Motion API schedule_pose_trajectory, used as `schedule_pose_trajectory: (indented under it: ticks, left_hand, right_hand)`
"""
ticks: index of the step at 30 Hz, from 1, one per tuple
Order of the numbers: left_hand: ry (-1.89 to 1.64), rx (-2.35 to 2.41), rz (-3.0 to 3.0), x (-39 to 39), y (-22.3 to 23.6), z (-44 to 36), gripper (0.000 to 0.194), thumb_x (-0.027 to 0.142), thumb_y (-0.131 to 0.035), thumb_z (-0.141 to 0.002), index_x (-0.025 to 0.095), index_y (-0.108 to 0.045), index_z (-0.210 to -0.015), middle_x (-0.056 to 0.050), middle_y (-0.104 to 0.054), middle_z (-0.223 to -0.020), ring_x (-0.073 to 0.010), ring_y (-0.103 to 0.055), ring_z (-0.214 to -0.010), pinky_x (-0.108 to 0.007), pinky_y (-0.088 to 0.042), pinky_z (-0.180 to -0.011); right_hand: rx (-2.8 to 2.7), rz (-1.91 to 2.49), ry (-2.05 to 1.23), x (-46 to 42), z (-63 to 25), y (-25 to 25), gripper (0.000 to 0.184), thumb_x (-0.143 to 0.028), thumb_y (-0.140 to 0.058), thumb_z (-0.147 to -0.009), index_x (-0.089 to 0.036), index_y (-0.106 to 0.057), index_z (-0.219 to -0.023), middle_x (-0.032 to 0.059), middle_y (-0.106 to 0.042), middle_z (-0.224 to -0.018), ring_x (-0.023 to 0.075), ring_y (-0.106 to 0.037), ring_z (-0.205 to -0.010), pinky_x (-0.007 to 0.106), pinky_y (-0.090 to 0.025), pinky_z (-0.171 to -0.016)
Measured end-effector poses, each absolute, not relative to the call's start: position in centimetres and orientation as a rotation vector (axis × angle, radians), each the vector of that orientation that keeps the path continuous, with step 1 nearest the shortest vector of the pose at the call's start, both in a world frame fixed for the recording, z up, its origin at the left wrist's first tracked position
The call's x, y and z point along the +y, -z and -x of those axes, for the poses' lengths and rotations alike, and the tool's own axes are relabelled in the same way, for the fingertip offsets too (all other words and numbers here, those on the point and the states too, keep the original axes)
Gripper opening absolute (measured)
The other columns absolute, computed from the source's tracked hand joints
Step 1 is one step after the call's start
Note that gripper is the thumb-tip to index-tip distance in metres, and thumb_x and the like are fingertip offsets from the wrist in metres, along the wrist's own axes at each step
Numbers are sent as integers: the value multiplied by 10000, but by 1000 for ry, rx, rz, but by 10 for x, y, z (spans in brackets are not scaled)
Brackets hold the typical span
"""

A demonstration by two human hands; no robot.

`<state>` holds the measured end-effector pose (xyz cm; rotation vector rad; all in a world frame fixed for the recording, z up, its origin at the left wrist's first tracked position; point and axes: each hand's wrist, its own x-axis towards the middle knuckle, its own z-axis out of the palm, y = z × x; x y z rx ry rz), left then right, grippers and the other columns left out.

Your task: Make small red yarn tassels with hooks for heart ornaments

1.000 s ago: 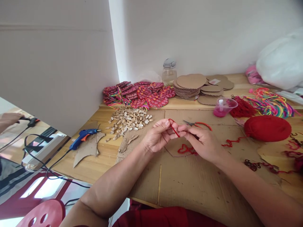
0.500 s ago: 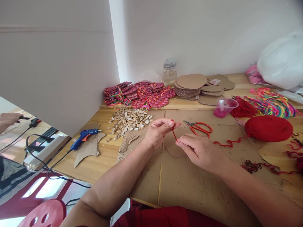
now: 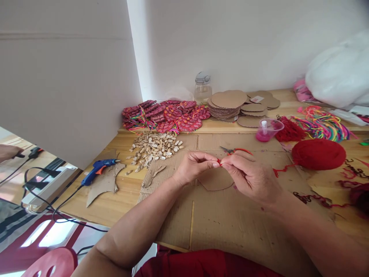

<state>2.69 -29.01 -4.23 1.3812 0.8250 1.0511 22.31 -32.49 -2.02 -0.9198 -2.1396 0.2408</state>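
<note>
Thumb and forefinger of my left hand (image 3: 197, 166) pinch a short bit of red yarn (image 3: 219, 162). My right hand (image 3: 249, 173) pinches the same yarn from the other side, fingertips nearly touching the left ones. Most of the strand is hidden by the fingers. Behind my right hand lie orange-handled scissors (image 3: 229, 150), partly covered by it. A red ball of yarn (image 3: 318, 154) rests to the right, its loose end (image 3: 284, 170) trailing toward my right hand. Beneath both hands is a cardboard sheet (image 3: 225, 227).
Peanut shells (image 3: 157, 148) and a blue glue gun (image 3: 99, 169) with its cord lie left. Behind are red decorated pieces (image 3: 170, 115), stacked cardboard shapes (image 3: 229, 102), a bottle (image 3: 203, 88) and a pink-stained cup (image 3: 266, 130). Another person's hand (image 3: 10, 153) shows far left.
My hands drew apart with the yarn stretched between them, then came back together, fingertip to fingertip. The red loop on the cardboard is gone from sight. The view has shifted slightly.
</note>
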Motion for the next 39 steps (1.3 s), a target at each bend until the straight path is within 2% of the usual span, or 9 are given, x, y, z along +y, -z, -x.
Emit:
schedule_pose_trajectory:
  ticks: [9,15,18,22,27,30,35,39]
  left_hand:
    - [-902,698,-1322,-296,41,-27,166,291,-798,-720,152,-774,-809,-72,-758,-830,-165,-690,-780,-287,-515,-821]
    - [-911,534,-947,-298,34,-25,241,333,-817,-703,123,-707,-747,-71,-725,-751,-233,-714,-877,-390,-512,-919]
    - [-972,482,-829,-295,32,-23,285,360,-807,-715,111,-670,-737,-75,-704,-795,-231,-705,-874,-440,-525,-921]
    - [-1030,397,-737,-292,32,-20,230,303,-779,-756,110,-657,-780,-46,-676,-798,-226,-686,-957,-496,-494,-989]
    - [-1081,412,-723,-290,34,-19,184,281,-762,-776,131,-661,-812,-26,-686,-837,-261,-667,-1069,-500,-476,-1017]
    - [-1133,440,-749,-290,35,-21,191,292,-770,-766,136,-671,-812,-29,-700,-842,-271,-667,-1078,-499,-468,-1020]
    - [-1237,610,-957,-286,41,-26,176,284,-804,-719,145,-710,-771,-46,-738,-789,-234,-708,-955,-423,-477,-990]
    - [-1198,772,-1268,-283,47,-26,187,300,-804,-711,134,-748,-776,-82,-755,-816,-216,-707,-901,-380,-498,-943]
  right_hand:
    - [-2090,1010,-237,-321,-224,22,185,-227,-467,-974,-217,-623,-876,34,-655,-820,159,-597,-763,285,-442,-723]
    - [-2021,1206,-368,-310,-223,35,212,-271,-489,-963,-202,-652,-847,17,-645,-723,149,-573,-646,273,-409,-626]
    - [-2072,1177,-469,-308,-221,43,249,-270,-474,-965,-196,-637,-793,18,-640,-713,154,-570,-656,274,-400,-626]
    - [-2160,1155,-522,-309,-218,52,279,-296,-448,-987,-195,-610,-784,7,-617,-696,144,-539,-637,278,-368,-626]
    - [-2282,1150,-454,-311,-215,58,313,-282,-440,-988,-194,-470,-689,-3,-545,-678,138,-487,-646,287,-323,-633]
    - [-2329,1164,-448,-314,-212,59,297,-282,-432,-992,-198,-445,-708,-13,-515,-671,133,-463,-640,287,-307,-627]
    - [-2377,1066,-484,-323,-208,50,275,-247,-420,-994,-200,-430,-723,-23,-482,-680,120,-431,-617,280,-294,-594]
    - [-2259,964,-408,-325,-212,32,221,-220,-441,-984,-197,-480,-768,2,-532,-746,132,-482,-690,276,-344,-644]
